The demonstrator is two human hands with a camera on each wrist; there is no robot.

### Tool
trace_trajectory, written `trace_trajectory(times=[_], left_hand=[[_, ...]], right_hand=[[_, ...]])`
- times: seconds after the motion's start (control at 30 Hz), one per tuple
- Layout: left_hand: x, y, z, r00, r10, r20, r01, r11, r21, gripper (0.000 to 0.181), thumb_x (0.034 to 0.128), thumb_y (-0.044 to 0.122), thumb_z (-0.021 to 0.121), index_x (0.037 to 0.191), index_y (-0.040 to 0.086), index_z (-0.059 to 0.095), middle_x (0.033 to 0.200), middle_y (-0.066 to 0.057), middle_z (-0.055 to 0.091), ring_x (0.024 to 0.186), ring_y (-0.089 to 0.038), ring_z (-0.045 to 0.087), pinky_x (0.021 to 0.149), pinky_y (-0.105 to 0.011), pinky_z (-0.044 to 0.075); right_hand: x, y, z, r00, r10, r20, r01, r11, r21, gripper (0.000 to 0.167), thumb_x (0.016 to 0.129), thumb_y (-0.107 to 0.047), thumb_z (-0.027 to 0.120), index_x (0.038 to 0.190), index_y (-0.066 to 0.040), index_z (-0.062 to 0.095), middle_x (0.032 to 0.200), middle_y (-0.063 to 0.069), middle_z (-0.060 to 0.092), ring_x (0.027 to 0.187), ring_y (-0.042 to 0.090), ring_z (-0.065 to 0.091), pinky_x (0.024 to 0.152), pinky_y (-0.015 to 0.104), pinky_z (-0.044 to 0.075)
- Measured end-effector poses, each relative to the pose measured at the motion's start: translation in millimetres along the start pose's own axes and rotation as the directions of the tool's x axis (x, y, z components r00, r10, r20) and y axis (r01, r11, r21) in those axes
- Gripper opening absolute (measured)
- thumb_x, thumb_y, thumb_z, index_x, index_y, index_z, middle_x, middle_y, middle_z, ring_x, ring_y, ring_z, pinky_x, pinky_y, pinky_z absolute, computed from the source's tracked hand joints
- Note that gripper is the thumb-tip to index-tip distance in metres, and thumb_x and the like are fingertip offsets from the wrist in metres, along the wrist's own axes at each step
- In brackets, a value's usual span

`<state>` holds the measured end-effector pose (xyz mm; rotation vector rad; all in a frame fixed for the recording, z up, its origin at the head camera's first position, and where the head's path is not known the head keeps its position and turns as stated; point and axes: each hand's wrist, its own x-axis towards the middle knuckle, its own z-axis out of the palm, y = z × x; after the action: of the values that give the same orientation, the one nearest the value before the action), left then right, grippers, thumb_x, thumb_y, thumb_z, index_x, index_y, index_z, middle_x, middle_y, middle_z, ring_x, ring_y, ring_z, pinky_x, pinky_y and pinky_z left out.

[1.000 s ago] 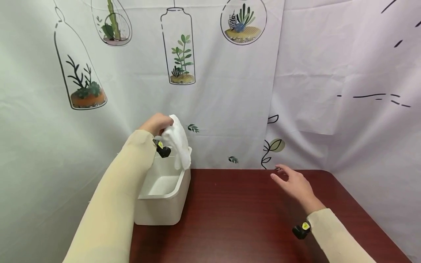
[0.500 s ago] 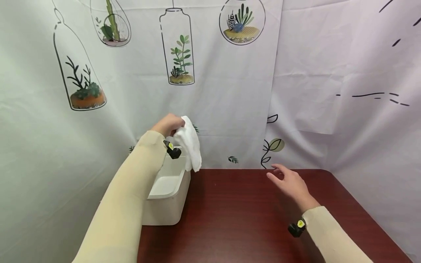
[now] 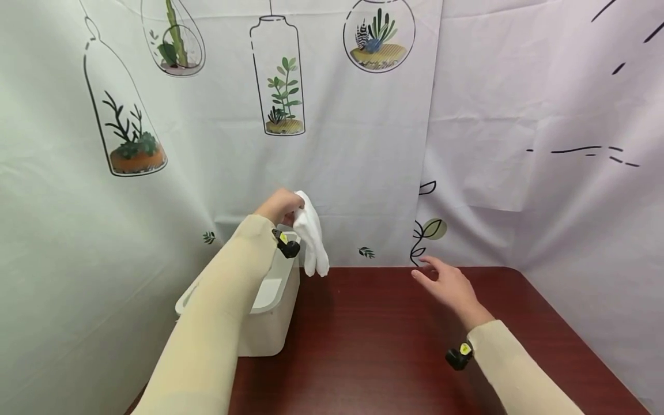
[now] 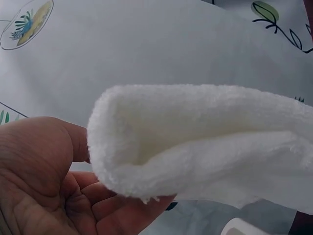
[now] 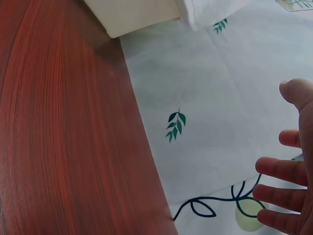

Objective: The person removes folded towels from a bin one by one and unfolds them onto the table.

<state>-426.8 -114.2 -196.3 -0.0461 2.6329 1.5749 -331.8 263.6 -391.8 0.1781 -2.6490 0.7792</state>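
A white, fluffy folded towel (image 3: 311, 230) hangs from my left hand (image 3: 282, 204), just right of the far end of a white plastic bin (image 3: 261, 334). In the left wrist view, the thumb and fingers of my left hand (image 4: 44, 171) pinch one end of the towel (image 4: 195, 112), whose folded layers show. My right hand (image 3: 451, 288) hovers over the right part of the table, fingers spread and holding nothing. The right wrist view has its separated fingers (image 5: 281, 170) at the right edge, apart from the towel (image 5: 208, 12).
The bin stands on the left of the dark red-brown table (image 3: 363, 346); my left forearm hides part of it, and the visible inside floor is bare. Behind the table hangs a pale curtain (image 3: 363, 173) printed with plants and jars.
My left hand has carried the towel rightward, from over the bin's far right rim to beyond it. My right hand has drifted slightly left, still holding nothing.
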Motion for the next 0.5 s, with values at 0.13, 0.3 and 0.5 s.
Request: trace_trajectory(times=[0.13,0.3,0.5], left_hand=[[1.5,-3.6,9.9,1.0,-0.013,0.02,0.012,0.999,0.031,0.026,0.0914,0.006,0.053,0.114,-0.008,0.054,0.101,-0.015,0.057,0.069,-0.022,0.063,0.067,-0.032,0.059],[2.1,-7.2,20.0,0.999,-0.029,0.038,0.027,0.999,0.047,0.04,0.0934,0.008,0.054,0.129,-0.011,0.052,0.116,-0.021,0.06,0.082,-0.029,0.067,0.076,-0.036,0.06],[6.7,-12.4,31.4,0.997,-0.029,0.07,0.028,0.999,0.017,0.048,0.0942,0.008,0.055,0.137,-0.011,0.048,0.13,-0.027,0.059,0.098,-0.037,0.07,0.083,-0.042,0.06]], right_hand=[[2.6,-4.7,0.7,1.0,-0.012,0.004,0.012,1.0,0.005,0.072,0.094,-0.068,0.054,0.145,-0.018,0.054,0.13,0.016,0.066,0.118,0.036,0.061,0.093,0.061,0.047],[6.7,-10.2,3.6,1.0,-0.016,0.011,0.016,1.0,0.013,0.07,0.094,-0.067,0.055,0.144,-0.019,0.055,0.127,0.013,0.068,0.117,0.033,0.063,0.093,0.06,0.048],[11.2,-19.4,8.8,0.999,-0.036,0.018,0.035,0.999,0.041,0.063,0.094,-0.062,0.06,0.142,-0.021,0.056,0.123,0.007,0.07,0.114,0.029,0.065,0.092,0.058,0.049]])
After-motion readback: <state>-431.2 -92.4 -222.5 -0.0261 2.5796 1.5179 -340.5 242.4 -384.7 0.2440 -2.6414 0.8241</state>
